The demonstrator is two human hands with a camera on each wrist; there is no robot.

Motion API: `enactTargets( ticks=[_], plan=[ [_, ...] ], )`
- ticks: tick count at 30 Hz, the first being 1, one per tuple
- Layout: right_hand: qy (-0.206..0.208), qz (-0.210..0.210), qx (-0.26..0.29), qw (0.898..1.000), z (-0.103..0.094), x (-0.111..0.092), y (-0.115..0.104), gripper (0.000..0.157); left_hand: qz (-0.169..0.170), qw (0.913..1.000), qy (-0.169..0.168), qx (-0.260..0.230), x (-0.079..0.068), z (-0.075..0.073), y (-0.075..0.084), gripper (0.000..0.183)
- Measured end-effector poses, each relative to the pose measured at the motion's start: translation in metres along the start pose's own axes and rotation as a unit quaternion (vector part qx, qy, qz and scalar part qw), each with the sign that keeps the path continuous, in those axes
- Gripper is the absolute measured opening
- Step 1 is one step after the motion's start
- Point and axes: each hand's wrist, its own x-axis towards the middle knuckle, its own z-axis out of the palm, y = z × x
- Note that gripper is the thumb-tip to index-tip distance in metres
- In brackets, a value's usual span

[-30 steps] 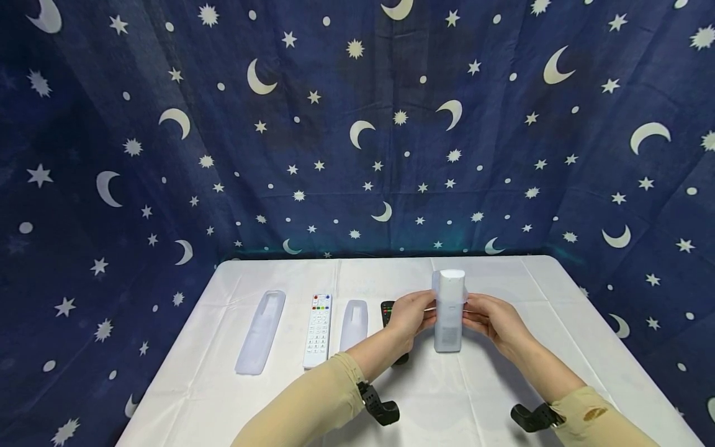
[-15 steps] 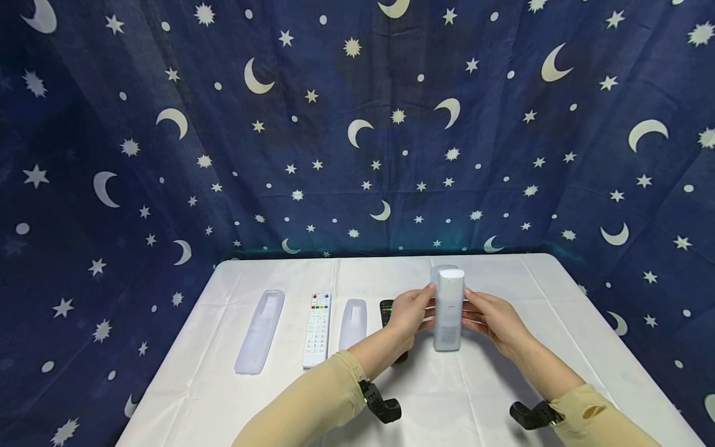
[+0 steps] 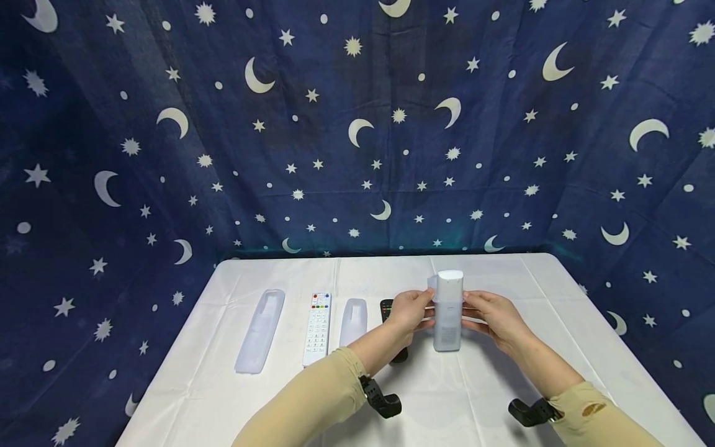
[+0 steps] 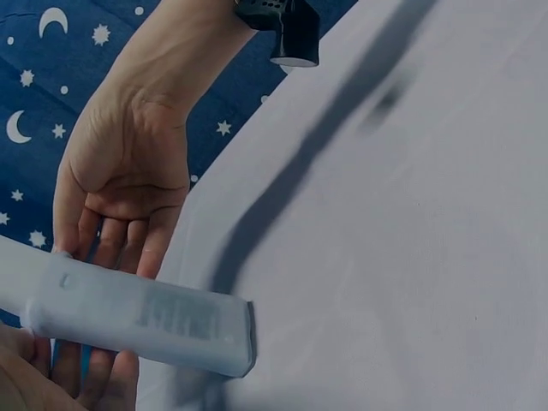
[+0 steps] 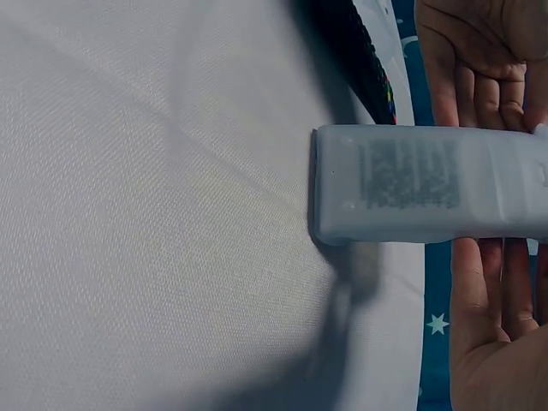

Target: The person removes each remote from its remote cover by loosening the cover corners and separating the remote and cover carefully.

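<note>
A white remote control [image 3: 450,284] stands on end with its back facing me, its lower part inside a translucent cover [image 3: 447,335]. The remote's top end is bare, and a flap of the cover sticks out at its upper left. My left hand [image 3: 410,312] pinches the cover at the left edge, thumb near the flap. From the other side my right hand [image 3: 497,320] grips the cover's right edge, fingers reaching behind. In the right wrist view, a printed label [image 5: 411,174] shows through the cover. The remote's front is hidden.
On the white table [image 3: 212,397] lie a long translucent cover [image 3: 260,332], a white remote [image 3: 317,329] with buttons up, and a shorter translucent cover [image 3: 354,323]. A black remote [image 3: 386,308] lies partly behind my left hand. A star-patterned curtain [image 3: 313,155] hangs behind.
The cover's upper flap rose behind the remote's top half a second ago; now it sits lower, out to the left. Both hands keep nearly the same place.
</note>
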Motion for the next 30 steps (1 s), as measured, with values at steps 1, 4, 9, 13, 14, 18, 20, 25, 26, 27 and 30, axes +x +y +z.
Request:
enactTargets(
  ticks=[1, 4, 9, 13, 14, 18, 20, 25, 26, 27, 30],
  plan=[
    [0.001, 0.002, -0.002, 1.0, 0.0, 0.0, 0.0, 0.054, -0.002, 1.0, 0.0, 0.0, 0.0, 0.0, 0.0, 0.027],
    [0.001, 0.006, -0.009, 1.0, 0.001, 0.002, 0.002, 0.049, -0.01, 1.0, -0.001, 0.0, 0.001, 0.001, -0.001, 0.026],
    [0.01, 0.015, -0.016, 1.0, 0.002, 0.003, 0.004, 0.046, -0.023, 0.9997, 0.001, -0.006, 0.002, 0.002, -0.002, 0.025],
    [0.016, 0.017, -0.014, 1.0, 0.003, 0.004, 0.006, 0.046, -0.03, 0.9995, 0.007, -0.012, 0.002, 0.003, -0.005, 0.023],
    [0.019, 0.018, -0.012, 1.0, 0.004, 0.004, 0.006, 0.045, -0.032, 0.9994, 0.007, -0.014, 0.002, 0.003, -0.005, 0.023],
    [0.027, 0.02, -0.007, 0.999, 0.005, 0.003, 0.007, 0.043, -0.032, 0.9993, 0.004, -0.019, 0.0, 0.002, -0.008, 0.023],
    [0.029, 0.021, -0.006, 0.999, 0.005, 0.003, 0.007, 0.043, -0.028, 0.9993, 0.003, -0.025, -0.001, 0.001, -0.01, 0.023],
    [0.029, 0.023, -0.003, 0.999, 0.006, 0.004, 0.007, 0.047, -0.016, 0.999, 0.009, -0.042, 0.0, 0.001, -0.012, 0.029],
    [0.029, 0.023, -0.002, 0.999, 0.006, 0.004, 0.007, 0.048, -0.016, 0.9988, 0.01, -0.046, 0.0, 0.001, -0.012, 0.031],
    [0.029, 0.024, 0.0, 0.999, 0.006, 0.004, 0.007, 0.048, -0.017, 0.9986, 0.011, -0.049, 0.0, 0.001, -0.012, 0.032],
    [0.032, 0.025, 0.005, 0.999, 0.005, 0.005, 0.007, 0.047, -0.025, 0.9979, 0.012, -0.059, 0.0, 0.001, -0.01, 0.033]
  ],
)
